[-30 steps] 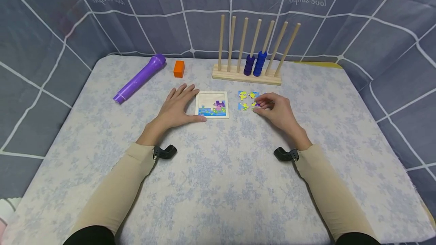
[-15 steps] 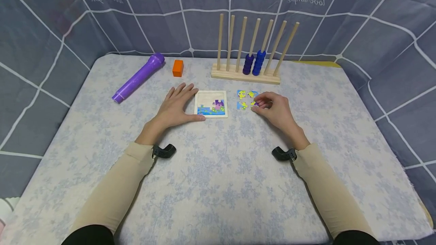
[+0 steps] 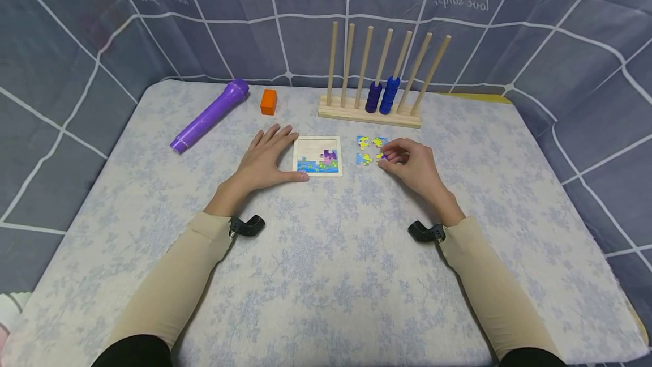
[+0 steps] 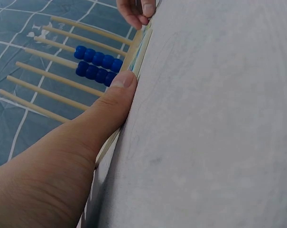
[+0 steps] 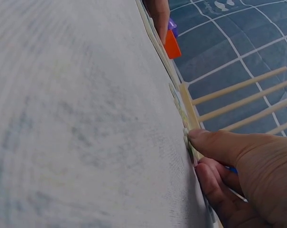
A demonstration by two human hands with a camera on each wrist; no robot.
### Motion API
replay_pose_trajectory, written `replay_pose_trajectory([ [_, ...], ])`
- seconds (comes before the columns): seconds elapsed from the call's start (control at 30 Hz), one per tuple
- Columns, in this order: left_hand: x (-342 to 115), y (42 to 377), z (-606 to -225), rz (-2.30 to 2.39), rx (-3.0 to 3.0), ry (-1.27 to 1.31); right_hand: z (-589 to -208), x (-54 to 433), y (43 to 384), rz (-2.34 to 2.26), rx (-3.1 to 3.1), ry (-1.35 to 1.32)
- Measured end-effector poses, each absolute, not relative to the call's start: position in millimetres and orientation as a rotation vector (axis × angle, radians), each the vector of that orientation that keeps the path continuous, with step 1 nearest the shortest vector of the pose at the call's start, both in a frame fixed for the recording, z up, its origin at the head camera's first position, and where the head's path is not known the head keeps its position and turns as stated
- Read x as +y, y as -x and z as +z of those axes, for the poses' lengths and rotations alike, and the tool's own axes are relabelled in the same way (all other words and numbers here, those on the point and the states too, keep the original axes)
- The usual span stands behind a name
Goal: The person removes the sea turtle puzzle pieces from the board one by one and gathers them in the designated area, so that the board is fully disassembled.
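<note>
A small square puzzle board (image 3: 317,139) with a pale wooden rim lies flat near the table's middle, its lower part filled with blue, pink and purple pieces. My left hand (image 3: 261,160) spreads around its left side, thumb along the lower left corner and fingertips by the upper left one. To the right of the board, several loose puzzle pieces (image 3: 363,143) in blue and yellow lie on the cloth. My right hand (image 3: 415,166) pinches a yellow and purple puzzle piece (image 3: 384,157) between thumb and fingers, low at the table; the fingers partly hide it.
Behind the pieces stands a wooden peg rack (image 3: 369,117) with dark and bright blue beads on two rods. A purple microphone-shaped tube (image 3: 209,116) and an orange block (image 3: 268,102) lie at the back left. A grey patterned curtain (image 3: 305,50) hangs behind the table.
</note>
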State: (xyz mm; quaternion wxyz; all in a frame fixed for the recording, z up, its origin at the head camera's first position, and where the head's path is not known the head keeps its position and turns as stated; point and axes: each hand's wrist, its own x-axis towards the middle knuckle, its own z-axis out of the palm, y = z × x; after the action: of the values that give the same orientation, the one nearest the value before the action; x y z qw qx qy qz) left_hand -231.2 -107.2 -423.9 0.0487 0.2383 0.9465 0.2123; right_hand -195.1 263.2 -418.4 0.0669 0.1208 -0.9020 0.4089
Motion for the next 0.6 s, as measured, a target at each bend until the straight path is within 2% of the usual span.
replay_pose_trajectory([
  [0.33,-104,230,-422,0.640,2.878,-0.722,-411,258,197,1.206,-2.664,-0.375],
  [0.6,-106,230,-423,0.640,2.883,-0.724,-398,222,208,1.250,-2.790,-0.505],
])
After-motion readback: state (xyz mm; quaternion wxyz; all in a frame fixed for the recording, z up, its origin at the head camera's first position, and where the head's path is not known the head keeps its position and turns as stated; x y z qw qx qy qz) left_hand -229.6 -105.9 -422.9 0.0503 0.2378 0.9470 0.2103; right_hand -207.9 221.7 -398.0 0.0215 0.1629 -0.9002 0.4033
